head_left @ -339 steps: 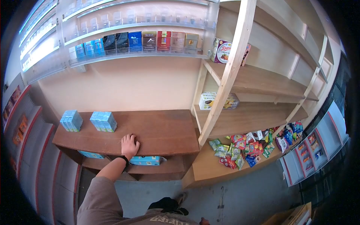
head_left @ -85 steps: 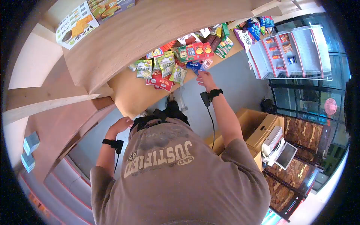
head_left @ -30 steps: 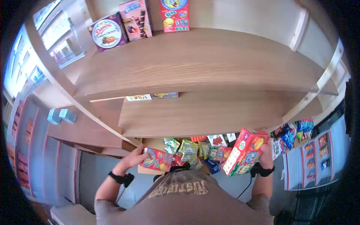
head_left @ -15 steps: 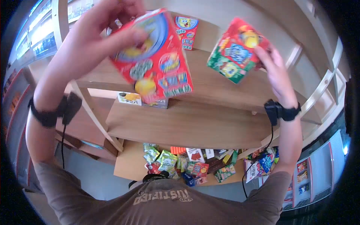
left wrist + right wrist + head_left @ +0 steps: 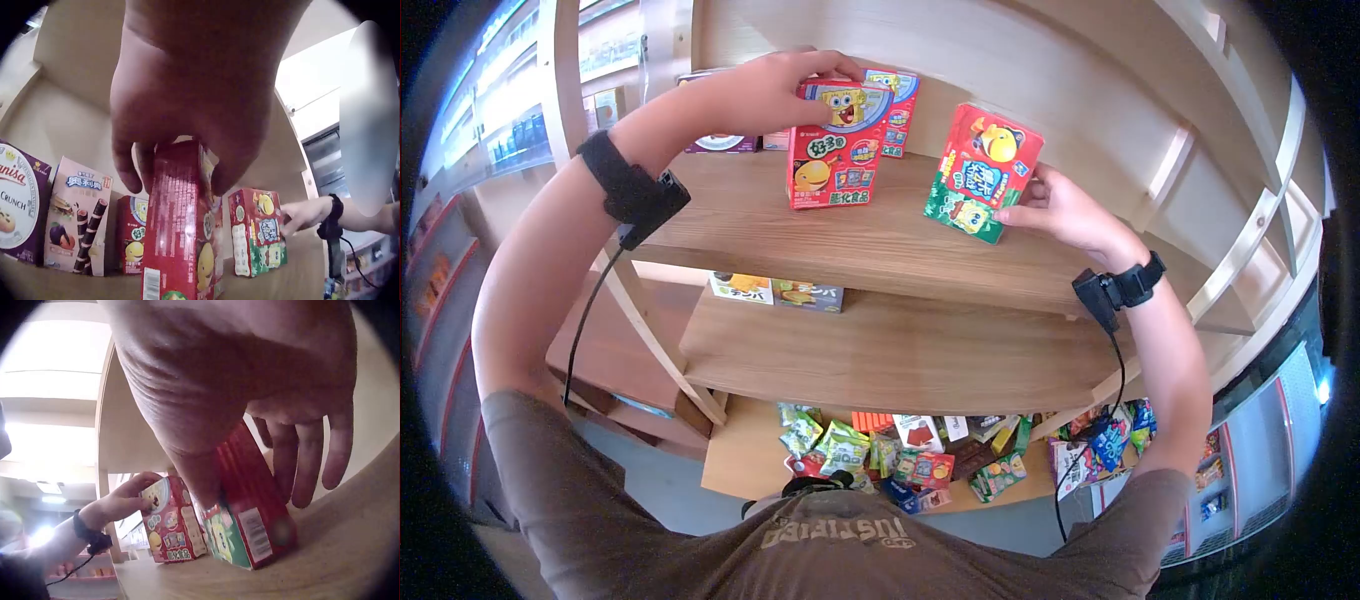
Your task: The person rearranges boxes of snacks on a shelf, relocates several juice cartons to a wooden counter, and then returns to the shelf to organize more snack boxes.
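Note:
In the head view my left hand [image 5: 785,85] grips a red snack box [image 5: 837,150] with a sponge cartoon figure by its top, upright over the wooden shelf [image 5: 960,255]. Its fingers and thumb straddle the box's top in the left wrist view. A matching red box [image 5: 897,115] stands just behind it. To the right, my right hand [image 5: 1080,215] holds a red-and-green snack box [image 5: 983,170] by its side, thumb on the front, the box tilted and its lower end close over the shelf. A purple cookie box [image 5: 22,200] and a pink wafer-roll box [image 5: 78,215] stand left of the red boxes.
On the shelf below are a white box [image 5: 743,288] and a grey box [image 5: 808,295]. Several snack bags and packs lie heaped on the low bench [image 5: 740,460]. Wooden posts [image 5: 665,330] frame the shelving; a wire rack [image 5: 1250,470] stands far right.
The hands first were free, then held the two boxes low near the bench a second ago. Both boxes have risen to the upper shelf; in the last half second the left one moved back and straightened.

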Demonstrator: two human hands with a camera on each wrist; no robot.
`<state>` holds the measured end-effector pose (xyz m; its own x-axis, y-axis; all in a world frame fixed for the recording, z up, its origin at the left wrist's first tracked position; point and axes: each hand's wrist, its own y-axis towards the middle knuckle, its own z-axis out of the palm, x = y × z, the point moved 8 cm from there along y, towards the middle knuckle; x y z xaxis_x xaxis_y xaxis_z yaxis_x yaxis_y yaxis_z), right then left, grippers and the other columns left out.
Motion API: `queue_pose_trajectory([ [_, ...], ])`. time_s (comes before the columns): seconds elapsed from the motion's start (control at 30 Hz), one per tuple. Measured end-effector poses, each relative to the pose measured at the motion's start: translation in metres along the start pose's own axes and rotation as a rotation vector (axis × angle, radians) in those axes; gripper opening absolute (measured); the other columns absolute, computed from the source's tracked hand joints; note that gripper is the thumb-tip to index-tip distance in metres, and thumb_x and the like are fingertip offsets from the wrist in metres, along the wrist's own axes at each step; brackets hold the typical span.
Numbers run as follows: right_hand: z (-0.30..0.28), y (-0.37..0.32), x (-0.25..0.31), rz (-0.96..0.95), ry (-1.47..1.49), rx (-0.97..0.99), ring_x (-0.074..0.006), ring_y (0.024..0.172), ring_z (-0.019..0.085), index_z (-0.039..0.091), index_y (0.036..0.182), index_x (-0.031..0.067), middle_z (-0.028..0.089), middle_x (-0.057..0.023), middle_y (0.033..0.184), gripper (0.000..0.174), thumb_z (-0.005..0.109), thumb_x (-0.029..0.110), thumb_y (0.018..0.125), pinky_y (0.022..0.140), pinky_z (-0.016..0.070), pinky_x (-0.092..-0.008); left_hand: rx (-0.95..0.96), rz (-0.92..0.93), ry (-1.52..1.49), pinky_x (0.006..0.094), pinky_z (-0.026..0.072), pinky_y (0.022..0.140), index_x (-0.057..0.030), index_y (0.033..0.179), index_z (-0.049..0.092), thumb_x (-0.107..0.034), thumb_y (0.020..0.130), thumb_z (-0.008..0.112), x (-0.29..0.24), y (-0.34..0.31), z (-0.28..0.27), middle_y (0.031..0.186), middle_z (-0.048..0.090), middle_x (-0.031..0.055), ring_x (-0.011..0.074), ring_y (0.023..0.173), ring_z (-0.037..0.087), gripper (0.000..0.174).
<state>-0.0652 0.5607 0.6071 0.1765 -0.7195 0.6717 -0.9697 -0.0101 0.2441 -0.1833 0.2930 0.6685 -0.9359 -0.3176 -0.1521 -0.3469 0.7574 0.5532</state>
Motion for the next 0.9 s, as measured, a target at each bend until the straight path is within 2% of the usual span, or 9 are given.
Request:
queue_pose_trajectory([
  [0.07,0.002,-0.004,0.008,-0.005,0.02,0.005,-0.0209,0.112,0.058,0.043,0.129,-0.008,0.061,-0.0171,0.119,0.065,0.076,0.017,0.08,0.099,0.0441,-0.033,0.043,-0.047,0.043,0.0389,0.0501,0.09,-0.0151,0.129,0.052,-0.02,0.083,0.063,0.009,-0.002,-0.004,0.12,0.06,0.0154,0.0296,0.106,0.06,0.047],
  [0.1,0.0,-0.004,0.011,-0.01,0.022,0.004,-0.0209,0.112,0.058,0.043,0.129,-0.008,0.061,-0.0171,0.119,0.065,0.076,0.017,0.08,0.099,0.0441,-0.033,0.043,-0.048,0.048,0.0389,0.0501,0.09,-0.0151,0.129,0.052,-0.02,0.083,0.063,0.01,-0.002,-0.007,0.12,0.06,0.0154,0.0296,0.106,0.06,0.047],
  [0.17,-0.015,-0.005,0.003,0.054,0.022,-0.09,-0.0203,0.113,0.057,0.042,0.131,-0.0057,0.06,-0.0155,0.122,0.065,0.075,0.015,0.08,0.1,0.0432,-0.0337,0.067,-0.057,0.033,0.0347,0.0499,0.086,-0.0129,0.132,0.051,-0.011,0.085,0.062,0.011,-0.004,-0.008,0.116,0.061,0.0107,0.0217,0.097,0.059,0.048],
  [0.3,0.001,0.002,0.004,-0.042,0.068,0.011,-0.0203,0.115,0.056,0.038,0.135,-0.0039,0.059,-0.0137,0.123,0.068,0.075,0.015,0.08,0.102,0.0418,-0.0342,0.007,0.005,-0.039,0.0344,0.0498,0.086,-0.0104,0.13,0.052,-0.008,0.085,0.062,0.022,0.001,-0.009,0.115,0.062,0.0095,0.0203,0.1,0.058,0.046],
  [0.43,0.022,0.0,0.008,0.01,-0.031,0.086,-0.0205,0.117,0.054,0.039,0.134,-0.0027,0.058,-0.0144,0.124,0.066,0.074,0.016,0.081,0.101,0.0429,-0.0346,0.022,0.034,-0.067,0.0323,0.0499,0.085,-0.0086,0.128,0.053,-0.007,0.086,0.061,0.017,0.0,-0.006,0.116,0.062,0.0085,0.0179,0.099,0.058,0.043],
  [0.5,0.009,0.013,0.002,-0.075,-0.016,0.021,-0.0198,0.114,0.055,0.041,0.132,-0.0009,0.058,-0.0135,0.122,0.063,0.074,0.018,0.082,0.096,0.0462,-0.0331,0.025,0.024,-0.073,0.0313,0.0498,0.084,-0.0086,0.128,0.054,-0.007,0.086,0.062,0.017,-0.003,-0.006,0.117,0.062,0.0082,0.0168,0.099,0.058,0.042],
  [0.57,-0.018,0.012,0.023,-0.084,0.04,-0.159,-0.0165,0.101,0.058,0.043,0.129,0.0009,0.06,-0.0092,0.109,0.057,0.072,0.022,0.085,0.085,0.0485,-0.0293,0.029,-0.043,-0.091,0.0297,0.0493,0.084,-0.0086,0.127,0.055,-0.008,0.087,0.061,0.021,-0.004,-0.006,0.116,0.063,0.0074,0.0151,0.097,0.058,0.041],
  [0.73,-0.052,0.016,0.062,-0.269,-0.047,-0.27,-0.0168,0.102,0.058,0.041,0.134,0.0026,0.062,-0.0119,0.111,0.066,0.076,0.027,0.083,0.089,0.048,-0.0308,0.02,-0.011,-0.108,0.029,0.0486,0.083,-0.0066,0.129,0.053,-0.011,0.091,0.059,0.016,-0.005,-0.006,0.116,0.063,0.0074,0.0134,0.092,0.058,0.038],
  [0.9,-0.036,0.022,0.06,-0.211,-0.078,-0.22,-0.0161,0.108,0.057,0.039,0.139,0.0028,0.062,-0.0119,0.114,0.07,0.075,0.026,0.083,0.093,0.0461,-0.0308,0.051,0.01,-0.122,0.0295,0.0487,0.086,-0.0054,0.131,0.052,-0.01,0.092,0.058,0.007,-0.005,-0.003,0.119,0.061,0.0073,0.0143,0.096,0.058,0.04],
])
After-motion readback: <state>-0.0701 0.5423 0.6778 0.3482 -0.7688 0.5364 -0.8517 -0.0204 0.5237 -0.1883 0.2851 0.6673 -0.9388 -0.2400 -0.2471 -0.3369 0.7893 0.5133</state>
